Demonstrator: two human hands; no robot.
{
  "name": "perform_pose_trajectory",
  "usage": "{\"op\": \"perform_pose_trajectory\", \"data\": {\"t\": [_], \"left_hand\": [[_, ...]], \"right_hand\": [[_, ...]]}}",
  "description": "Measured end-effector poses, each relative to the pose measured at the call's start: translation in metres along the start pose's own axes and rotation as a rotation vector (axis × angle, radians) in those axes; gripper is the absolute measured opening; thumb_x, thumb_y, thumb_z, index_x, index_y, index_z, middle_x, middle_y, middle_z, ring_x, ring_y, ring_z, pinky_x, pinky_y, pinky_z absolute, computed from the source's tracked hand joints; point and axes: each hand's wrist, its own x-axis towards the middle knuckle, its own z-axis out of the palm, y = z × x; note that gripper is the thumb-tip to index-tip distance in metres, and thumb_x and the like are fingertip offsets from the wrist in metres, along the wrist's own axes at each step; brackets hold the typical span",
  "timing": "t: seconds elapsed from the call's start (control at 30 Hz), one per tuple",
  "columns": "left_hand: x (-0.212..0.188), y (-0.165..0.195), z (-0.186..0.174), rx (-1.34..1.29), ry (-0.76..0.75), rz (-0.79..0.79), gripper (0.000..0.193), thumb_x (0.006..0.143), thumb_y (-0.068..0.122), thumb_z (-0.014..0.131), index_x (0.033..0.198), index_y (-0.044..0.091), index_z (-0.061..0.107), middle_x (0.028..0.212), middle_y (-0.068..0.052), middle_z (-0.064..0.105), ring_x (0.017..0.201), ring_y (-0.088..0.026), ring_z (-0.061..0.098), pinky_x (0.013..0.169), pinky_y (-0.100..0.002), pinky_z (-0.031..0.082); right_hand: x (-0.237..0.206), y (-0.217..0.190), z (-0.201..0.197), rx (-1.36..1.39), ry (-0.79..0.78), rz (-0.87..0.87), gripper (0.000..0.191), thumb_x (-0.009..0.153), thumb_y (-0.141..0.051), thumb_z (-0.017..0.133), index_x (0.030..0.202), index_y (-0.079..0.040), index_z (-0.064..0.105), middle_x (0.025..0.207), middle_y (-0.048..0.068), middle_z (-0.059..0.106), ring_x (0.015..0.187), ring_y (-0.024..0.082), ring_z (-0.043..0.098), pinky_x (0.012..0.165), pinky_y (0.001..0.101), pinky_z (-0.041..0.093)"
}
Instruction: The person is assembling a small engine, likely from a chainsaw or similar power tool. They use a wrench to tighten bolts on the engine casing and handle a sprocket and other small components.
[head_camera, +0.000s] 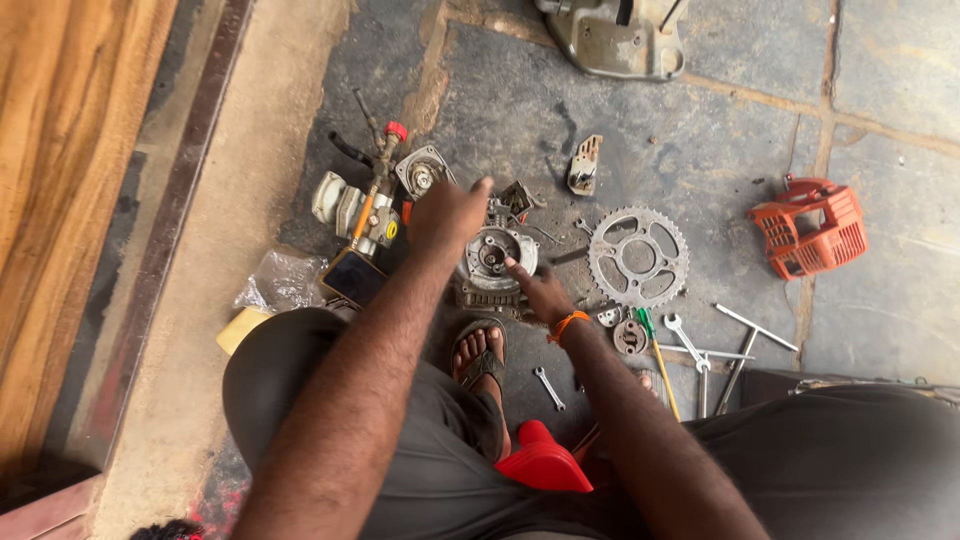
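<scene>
I look down at a stone floor strewn with engine parts. My left hand (447, 213) hovers over a small grey engine crankcase (487, 262), fingers loosely curled, one finger pointing away; it holds nothing that I can see. My right hand (541, 290), with an orange band at the wrist, rests on the crankcase's right edge, index finger touching its round opening. My sandalled foot (479, 358) sits just below the crankcase.
A toothed sprocket (638, 256) lies right of the crankcase. Spanners and a T-handle wrench (735, 352) lie at lower right. An orange plastic cover (810, 228) is farther right. A carburettor assembly and screwdrivers (368, 200) sit left, with a phone (353, 277). A red object (542, 462) lies between my legs.
</scene>
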Motion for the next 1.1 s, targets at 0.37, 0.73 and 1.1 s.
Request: {"op": "perform_pose_trajectory", "data": {"t": [0.37,0.73,1.1], "left_hand": [[-0.025,-0.013,-0.008,0.101,0.162,-0.243,0.058,0.092,0.062,0.065,0.109,0.008,0.071,0.108,-0.015,0.073,0.100,-0.034,0.072,0.083,-0.051,0.060],[-0.033,0.054,-0.010,-0.372,0.292,0.215,0.049,0.097,0.051,0.061,0.083,0.006,0.074,0.084,-0.014,0.078,0.085,-0.031,0.077,0.084,-0.047,0.057],[-0.051,0.117,0.025,-0.946,-0.062,0.377,0.032,0.094,0.019,0.056,0.123,0.005,0.063,0.098,-0.008,0.068,0.082,-0.014,0.067,0.071,-0.033,0.060]], "right_hand": [[-0.009,-0.016,-0.003,0.304,-0.077,0.063,0.052,0.086,-0.036,0.073,0.116,0.007,0.068,0.102,0.019,0.078,0.088,0.029,0.077,0.078,0.0419,0.065],[-0.040,-0.017,-0.038,-0.080,0.037,-0.319,0.054,0.086,-0.035,0.074,0.110,0.013,0.076,0.087,0.021,0.074,0.073,0.027,0.066,0.061,0.0372,0.052],[-0.089,-0.008,-0.170,0.192,0.173,-0.332,0.051,0.086,-0.030,0.072,0.123,0.005,0.068,0.105,0.015,0.074,0.087,0.024,0.070,0.073,0.0360,0.056]]}}
